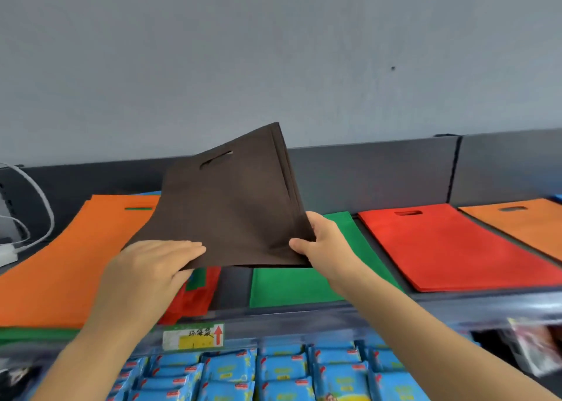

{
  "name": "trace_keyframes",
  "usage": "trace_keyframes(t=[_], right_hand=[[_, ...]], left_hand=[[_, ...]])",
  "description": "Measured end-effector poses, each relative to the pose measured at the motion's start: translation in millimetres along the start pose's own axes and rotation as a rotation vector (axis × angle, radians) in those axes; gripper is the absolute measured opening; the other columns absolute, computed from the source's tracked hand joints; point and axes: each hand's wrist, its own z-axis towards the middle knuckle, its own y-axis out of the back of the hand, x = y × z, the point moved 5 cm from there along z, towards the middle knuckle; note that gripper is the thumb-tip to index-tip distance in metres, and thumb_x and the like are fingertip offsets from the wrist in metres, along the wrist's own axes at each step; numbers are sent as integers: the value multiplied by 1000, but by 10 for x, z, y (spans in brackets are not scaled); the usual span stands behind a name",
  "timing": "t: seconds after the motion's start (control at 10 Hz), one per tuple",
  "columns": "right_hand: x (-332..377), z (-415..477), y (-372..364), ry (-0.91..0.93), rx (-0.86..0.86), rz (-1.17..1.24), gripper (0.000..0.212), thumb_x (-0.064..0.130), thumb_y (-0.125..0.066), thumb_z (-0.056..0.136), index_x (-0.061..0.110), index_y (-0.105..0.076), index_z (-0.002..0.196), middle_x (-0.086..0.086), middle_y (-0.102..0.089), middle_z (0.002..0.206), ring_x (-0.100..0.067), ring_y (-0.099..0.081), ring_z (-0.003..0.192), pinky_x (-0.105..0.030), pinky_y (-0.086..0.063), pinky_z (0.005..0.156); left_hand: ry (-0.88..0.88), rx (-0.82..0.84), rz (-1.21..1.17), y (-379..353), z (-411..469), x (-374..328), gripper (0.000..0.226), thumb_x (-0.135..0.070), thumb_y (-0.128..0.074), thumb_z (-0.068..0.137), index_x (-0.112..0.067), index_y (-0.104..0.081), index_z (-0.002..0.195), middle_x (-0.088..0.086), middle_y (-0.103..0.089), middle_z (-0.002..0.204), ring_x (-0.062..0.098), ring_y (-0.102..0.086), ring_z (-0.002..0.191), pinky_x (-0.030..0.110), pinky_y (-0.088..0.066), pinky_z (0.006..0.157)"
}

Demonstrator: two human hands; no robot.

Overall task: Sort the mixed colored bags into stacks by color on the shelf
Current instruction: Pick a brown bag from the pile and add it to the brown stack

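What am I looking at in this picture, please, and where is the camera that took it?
There is no machine here: a person works with bare hands, and the one camera sits on their head, looking forward and down. The left hand and right hand hold a thin bundle of brown bags by its lower corners above the shelf. On the shelf lie a mixed pile with orange on top, a green bag, a red stack and an orange bag. Blue packets fill the level below.
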Motion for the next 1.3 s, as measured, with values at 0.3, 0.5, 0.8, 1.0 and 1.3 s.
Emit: trace_keyframes(t=[0.3,0.5,0.8,1.0,1.3], right_hand=[[-514,-576,2272,-45,-227,-31,41,-14,-51,81,16,-64,106,-2,-68,105,-14,-62,100,-29,-48,93],[-895,-985,3581,-143,-357,-14,39,-6,-44,91,21,-62,112,2,-68,109,-16,-62,105,-35,-49,96],[-1273,-1349,4886,-253,-578,-58,38,-2,-42,94,24,-59,116,7,-66,109,-14,-60,107,-34,-46,99],[-1511,-1219,5465,-288,-718,-44,36,-4,-44,93,17,-60,117,3,-66,112,-17,-59,108,-37,-44,102],[-1672,-1255,6500,-333,-875,-154,37,-7,-43,90,22,-62,103,-1,-68,104,-22,-62,103,-40,-47,97]], left_hand=[[-317,-39,-214,-654,728,-2066,42,2,-81,54,-17,-76,91,-5,-73,91,17,-71,78,31,-53,73],[-460,-80,-306,-1000,1066,-3450,46,-10,-36,72,-16,-75,97,-4,-73,96,17,-70,82,28,-49,77],[-637,-13,-294,-1445,1734,-4624,47,-11,-34,70,-17,-74,94,-1,-73,93,17,-70,80,31,-55,67],[-705,59,-216,-1768,2444,-4942,58,19,-72,48,-16,-70,94,-3,-64,79,21,-61,55,33,-51,44],[-997,78,-275,-2211,2918,-5928,24,-13,-52,80,-15,-70,95,1,-68,86,22,-65,67,35,-54,56]])
